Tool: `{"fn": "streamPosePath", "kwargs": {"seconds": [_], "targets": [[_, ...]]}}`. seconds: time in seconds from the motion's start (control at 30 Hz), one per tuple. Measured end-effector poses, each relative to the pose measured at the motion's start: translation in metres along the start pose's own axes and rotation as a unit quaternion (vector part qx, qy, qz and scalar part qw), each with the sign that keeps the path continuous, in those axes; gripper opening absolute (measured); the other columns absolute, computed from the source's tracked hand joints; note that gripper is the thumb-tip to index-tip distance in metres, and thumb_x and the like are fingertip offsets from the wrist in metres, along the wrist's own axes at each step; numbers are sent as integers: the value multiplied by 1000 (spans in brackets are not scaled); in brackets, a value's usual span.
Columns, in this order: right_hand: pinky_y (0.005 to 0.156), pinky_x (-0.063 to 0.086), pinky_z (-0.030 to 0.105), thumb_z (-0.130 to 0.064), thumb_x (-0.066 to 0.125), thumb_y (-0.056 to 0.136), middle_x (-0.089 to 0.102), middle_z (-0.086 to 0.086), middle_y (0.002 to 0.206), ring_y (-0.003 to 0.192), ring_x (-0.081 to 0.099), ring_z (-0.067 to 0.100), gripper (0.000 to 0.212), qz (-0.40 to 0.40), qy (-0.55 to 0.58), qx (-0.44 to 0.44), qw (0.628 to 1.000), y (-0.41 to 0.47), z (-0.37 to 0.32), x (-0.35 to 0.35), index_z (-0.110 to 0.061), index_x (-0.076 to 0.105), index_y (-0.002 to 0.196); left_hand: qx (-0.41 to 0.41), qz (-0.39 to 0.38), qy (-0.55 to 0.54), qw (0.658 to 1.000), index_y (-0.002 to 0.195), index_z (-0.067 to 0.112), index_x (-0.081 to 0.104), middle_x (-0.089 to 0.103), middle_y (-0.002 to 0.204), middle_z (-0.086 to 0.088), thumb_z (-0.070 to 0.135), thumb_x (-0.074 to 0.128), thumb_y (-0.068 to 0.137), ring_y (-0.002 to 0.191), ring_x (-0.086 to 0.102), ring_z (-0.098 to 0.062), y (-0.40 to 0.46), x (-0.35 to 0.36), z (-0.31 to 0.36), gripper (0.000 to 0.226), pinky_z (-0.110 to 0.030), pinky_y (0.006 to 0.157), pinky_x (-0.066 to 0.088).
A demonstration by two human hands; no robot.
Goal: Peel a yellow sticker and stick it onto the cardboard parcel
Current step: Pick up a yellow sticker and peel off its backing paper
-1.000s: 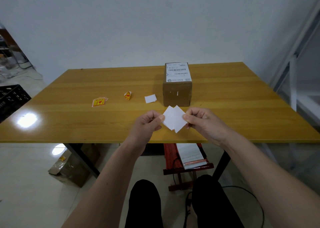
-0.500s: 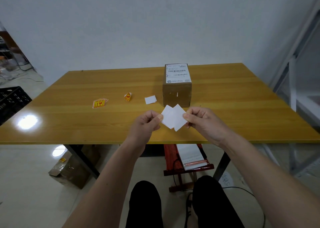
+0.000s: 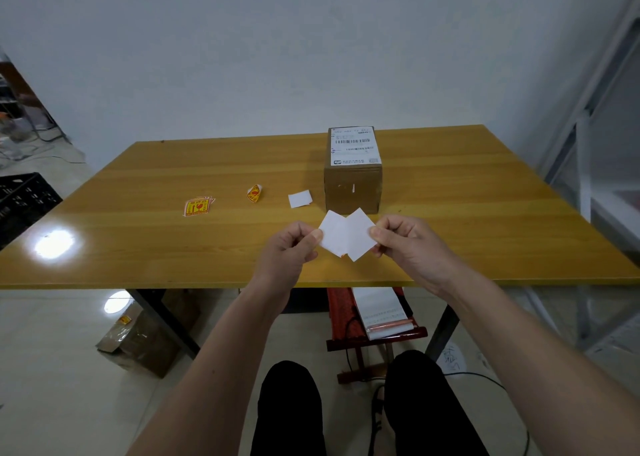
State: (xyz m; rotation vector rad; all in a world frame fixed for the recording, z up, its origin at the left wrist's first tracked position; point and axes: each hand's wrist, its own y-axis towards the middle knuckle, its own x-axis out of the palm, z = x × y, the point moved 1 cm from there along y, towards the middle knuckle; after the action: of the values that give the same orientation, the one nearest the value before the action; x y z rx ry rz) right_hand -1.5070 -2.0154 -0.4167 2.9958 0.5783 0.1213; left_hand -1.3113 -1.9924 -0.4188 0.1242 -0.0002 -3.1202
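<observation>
Above near table edge, head view: left hand and right hand pinching white-backed sticker sheet at opposite corners — yellow sliver at lower edge. Just behind — cardboard parcel, upright. Left of parcel: white scrap, curled sticker, sticker stack.

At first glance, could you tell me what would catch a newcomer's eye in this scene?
Two overlapping white squares are pinched between the left hand and right hand, above the near edge of the wooden table. Just behind them stands the cardboard parcel, a barcode label on top. To the left lie yellow stickers.
</observation>
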Motion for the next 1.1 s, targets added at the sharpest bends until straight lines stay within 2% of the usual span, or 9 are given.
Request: {"fn": "streamPosePath", "kwargs": {"seconds": [0.23, 0.6, 0.8, 1.0, 1.1], "targets": [[65, 43, 22, -4, 51, 92, 59, -3, 64, 64, 51, 9, 26, 8, 5, 1, 1000, -1, -2, 0, -8, 55, 67, 2, 3, -5, 1000, 67, 17, 53, 59, 95, -12, 18, 51, 94, 94, 53, -20, -1, -1, 2, 27, -29, 83, 47], [65, 42, 23, -3, 51, 92, 59, -5, 62, 64, 51, 10, 26, 4, 18, 2, 1000, -1, -4, 1, -7, 54, 67, -1, 10, -19, 1000, 65, 17, 51, 56, 88, -7, 16, 52, 93, 91, 51, -19, -1, -7, 2, 29, -29, 81, 46], [64, 43, 20, -4, 51, 92, 60, -4, 63, 63, 52, 8, 25, 4, 15, 5, 1000, -1, -5, 0, -7, 53, 67, 3, 7, -10, 1000, 68, 16, 52, 56, 93, -12, 18, 52, 93, 91, 51, -20, 1, -10, 1, 25, -28, 81, 46], [63, 43, 20, -4, 50, 92, 59, -2, 63, 63, 52, 8, 24, 6, 15, 11, 1000, -1, -2, -2, -6, 54, 68, -4, 14, -11, 1000, 67, 16, 51, 58, 90, -8, 17, 52, 94, 91, 53, -18, 0, -13, -1, 26, -29, 82, 47], [64, 42, 21, -4, 50, 92, 57, 4, 68, 64, 51, 9, 24, 6, 16, 11, 1000, 2, -3, -2, -5, 54, 68, -4, 17, -16, 1000, 67, 16, 51, 59, 83, -1, 16, 51, 94, 89, 53, -16, 2, -16, 2, 27, -32, 84, 46]]}}
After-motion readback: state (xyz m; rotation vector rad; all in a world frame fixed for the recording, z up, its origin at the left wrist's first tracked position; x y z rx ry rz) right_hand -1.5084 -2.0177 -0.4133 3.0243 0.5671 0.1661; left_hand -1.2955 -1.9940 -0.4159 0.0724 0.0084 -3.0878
